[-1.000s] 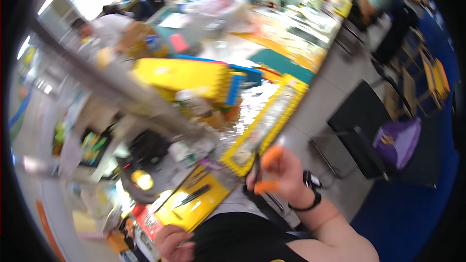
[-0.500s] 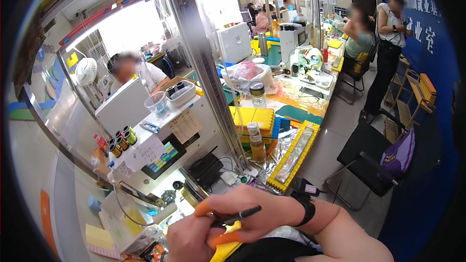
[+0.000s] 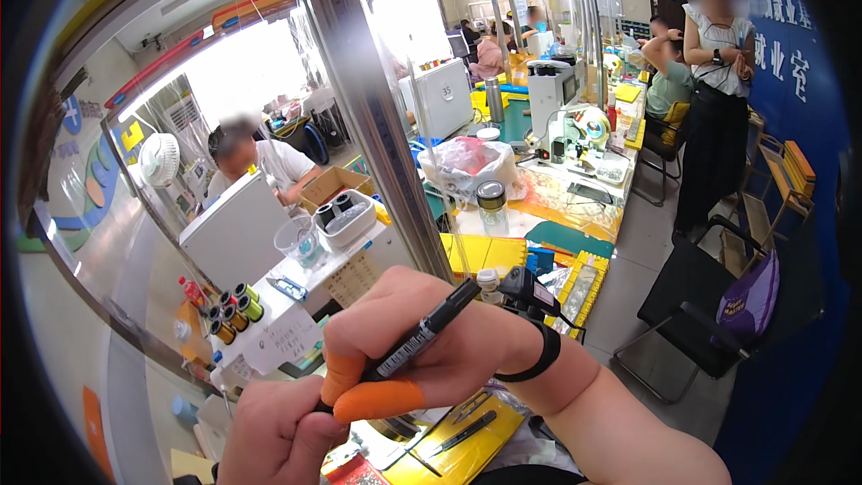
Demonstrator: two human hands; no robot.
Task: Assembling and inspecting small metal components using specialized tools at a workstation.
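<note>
A worker's right hand (image 3: pixel 422 328) and left hand (image 3: pixel 278 436) meet over a crowded workbench, drawn up close to the camera, with a black marker pen (image 3: pixel 424 332) slanting between them. The change is one of height: half a second earlier the pair sat lower in the view, and the marker, then tilted nearer level, now climbs more steeply toward the upper right. The shift appears to put the marker under the control of both hands, its lower end kept steady against the left. The right fingers, two of them sheathed in orange finger cots (image 3: pixel 382 400), are pinched firmly around the barrel; the left fingers curl in at the lower end, though whether they clamp the marker itself or a cap cannot be told, as that end is hidden. A full second earlier, in a blurred view, the hands were well apart, the right one raised with the marker. With the hands lifted, more of the yellow work board (image 3: pixel 489 454) shows below the right wrist, a slim black tool (image 3: pixel 464 433) lying on it. In the background, a standing person (image 3: pixel 714 108) appears larger than half a second before, beside a black chair (image 3: pixel 678 305) bearing a purple bag (image 3: pixel 750 296).
</note>
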